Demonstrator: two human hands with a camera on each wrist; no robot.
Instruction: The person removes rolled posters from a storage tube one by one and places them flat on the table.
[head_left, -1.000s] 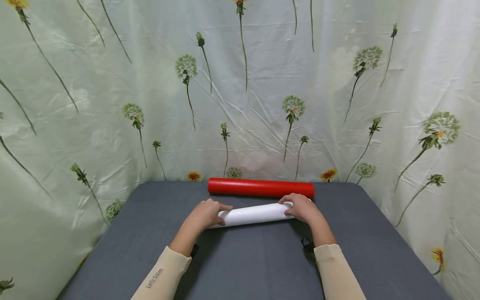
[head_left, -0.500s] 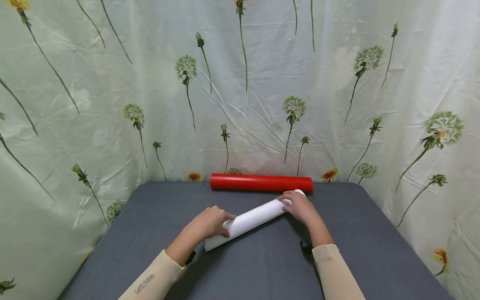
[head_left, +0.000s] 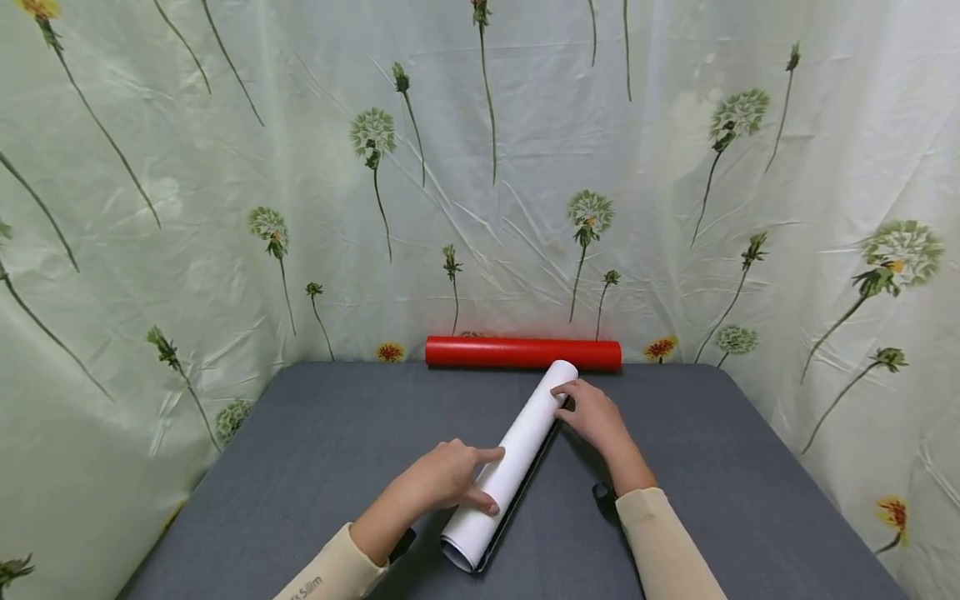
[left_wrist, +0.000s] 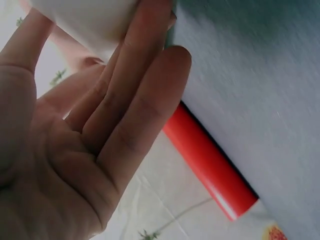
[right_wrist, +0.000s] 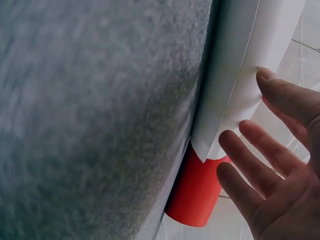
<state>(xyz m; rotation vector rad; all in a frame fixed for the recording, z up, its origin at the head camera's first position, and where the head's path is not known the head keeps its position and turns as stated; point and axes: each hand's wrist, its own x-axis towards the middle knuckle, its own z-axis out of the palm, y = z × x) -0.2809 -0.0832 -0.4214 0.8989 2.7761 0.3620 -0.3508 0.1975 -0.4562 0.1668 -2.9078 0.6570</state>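
A white paper roll [head_left: 517, 467] lies slantwise on the dark grey table, its near end showing an open, layered edge. My left hand [head_left: 453, 479] holds the roll's near part between thumb and fingers. In the left wrist view the fingers [left_wrist: 135, 115] reach around the white roll [left_wrist: 90, 20]. My right hand [head_left: 592, 412] is at the far end, its thumb and fingertips against the roll. In the right wrist view the right hand's fingers [right_wrist: 250, 165] are spread and relaxed beside the white roll [right_wrist: 235, 90], whose loose edge runs along its length.
A red roll [head_left: 523, 352] lies crosswise at the table's back edge, just beyond the white roll's far end. Behind the grey table [head_left: 337, 433] hangs a flower-printed curtain [head_left: 480, 208], which also runs along both sides.
The white roll has turned from nearly crosswise to pointing away from me, its left end swinging nearer. Both hands moved with it. The red roll has shifted back toward the curtain.
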